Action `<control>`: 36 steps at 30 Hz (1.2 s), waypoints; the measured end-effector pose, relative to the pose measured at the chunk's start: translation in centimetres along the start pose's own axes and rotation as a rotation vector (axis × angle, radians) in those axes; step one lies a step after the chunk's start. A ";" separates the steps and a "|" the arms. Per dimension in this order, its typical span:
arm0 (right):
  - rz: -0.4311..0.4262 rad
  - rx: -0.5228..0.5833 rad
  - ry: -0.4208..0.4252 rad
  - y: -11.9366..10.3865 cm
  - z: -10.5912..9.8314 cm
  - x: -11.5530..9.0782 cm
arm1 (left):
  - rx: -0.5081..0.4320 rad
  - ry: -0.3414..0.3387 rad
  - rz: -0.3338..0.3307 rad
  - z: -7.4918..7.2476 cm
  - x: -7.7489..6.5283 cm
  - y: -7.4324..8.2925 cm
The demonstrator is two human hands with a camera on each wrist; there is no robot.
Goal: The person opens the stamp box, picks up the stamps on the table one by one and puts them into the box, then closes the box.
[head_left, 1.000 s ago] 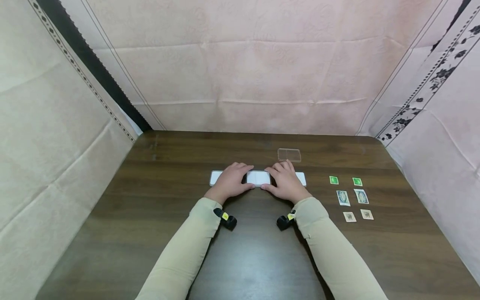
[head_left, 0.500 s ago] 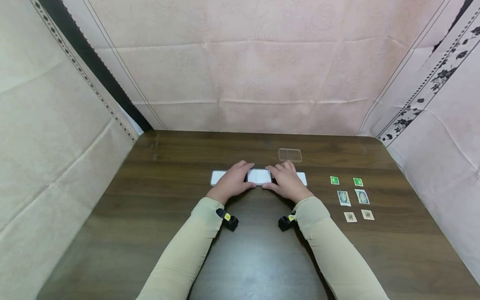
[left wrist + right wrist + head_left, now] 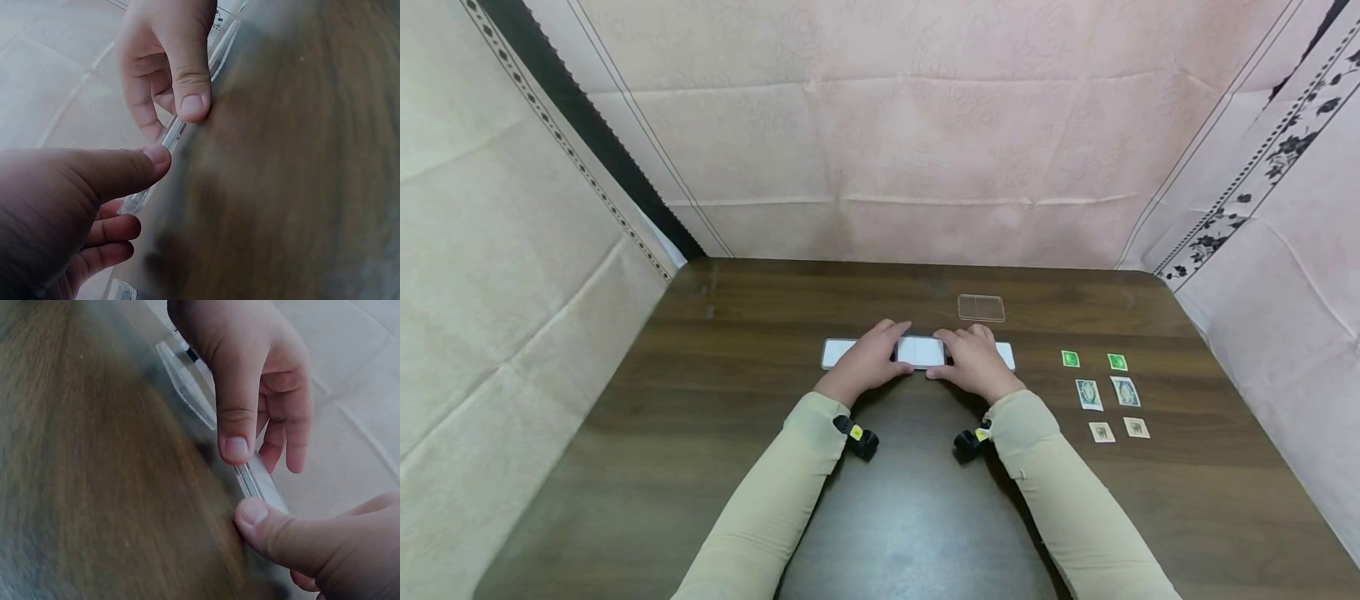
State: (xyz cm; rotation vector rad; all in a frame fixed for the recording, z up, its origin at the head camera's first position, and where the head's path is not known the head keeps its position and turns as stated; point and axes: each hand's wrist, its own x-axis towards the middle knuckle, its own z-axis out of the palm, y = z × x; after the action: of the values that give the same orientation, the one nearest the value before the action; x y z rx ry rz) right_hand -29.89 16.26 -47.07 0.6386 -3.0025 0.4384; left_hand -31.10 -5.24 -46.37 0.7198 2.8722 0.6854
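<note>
Between my two hands is a small flat clear plastic case (image 3: 921,352) with a white face. My left hand (image 3: 867,358) pinches its left edge, thumb on the near side and fingers on the far side. The right hand (image 3: 973,360) pinches the right edge the same way. The left wrist view shows the clear case (image 3: 170,132) edge-on between both thumbs; the right wrist view shows its layered edge (image 3: 250,481). Another white flat case (image 3: 835,353) lies partly under the left hand, and a third white case (image 3: 1004,355) partly behind the right hand.
A clear, thin rectangular plastic piece (image 3: 981,308) lies farther back on the brown wooden table (image 3: 737,433). To the right are pairs of small printed pieces: green squares (image 3: 1071,358), blue-and-white stamps (image 3: 1089,395) and pale squares (image 3: 1102,432). Cloth (image 3: 880,150) hangs behind the table.
</note>
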 end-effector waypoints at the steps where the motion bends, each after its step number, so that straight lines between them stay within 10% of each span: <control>1: 0.005 0.003 -0.002 0.0 0.0 0.0 | -0.007 -0.001 -0.006 0.0 0.0 0.0; 36: 0.063 0.047 -0.022 -0.3 -0.7 0.0 | 0.286 0.044 -0.081 0.2 0.2 0.9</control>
State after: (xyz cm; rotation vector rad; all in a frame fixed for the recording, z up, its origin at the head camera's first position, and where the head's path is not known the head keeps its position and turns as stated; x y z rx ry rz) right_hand -29.74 16.20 -46.29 0.5570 -3.0484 0.5092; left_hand -30.87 -4.39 -46.14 0.6208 3.0558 0.2868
